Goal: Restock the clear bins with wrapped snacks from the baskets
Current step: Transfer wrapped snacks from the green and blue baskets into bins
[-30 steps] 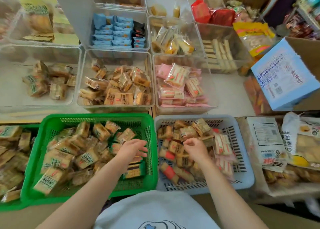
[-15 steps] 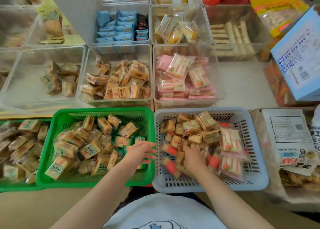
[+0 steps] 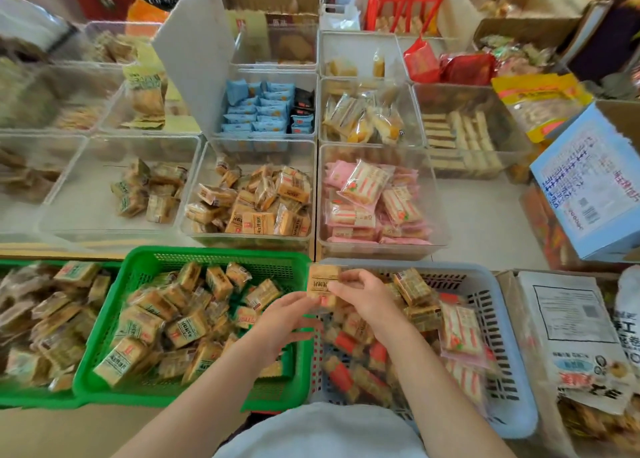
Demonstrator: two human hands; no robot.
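Observation:
My right hand (image 3: 367, 296) holds a brown wrapped snack (image 3: 322, 280) above the gap between the green basket (image 3: 214, 254) and the grey-blue basket (image 3: 450, 270). My left hand (image 3: 285, 317) reaches in from the left, and its fingertips pinch the packet's lower edge. Both baskets hold several wrapped snacks; the grey-blue one mixes brown, red and pink packets. Just beyond them stand clear bins: one with brown snacks (image 3: 249, 241), one with pink packets (image 3: 377, 250), and one with a few green-labelled snacks (image 3: 104, 233).
A second green basket (image 3: 34, 399) of snacks sits at the far left. A light blue carton (image 3: 588, 187) and a white printed bag (image 3: 571, 319) crowd the right side. More clear bins, one with blue packets (image 3: 259, 107), and a white board (image 3: 197, 49) stand further back.
My right hand has lifted a brown snack out of the grey-blue basket. My left hand has moved right from over the green basket to meet it. The view has tilted up.

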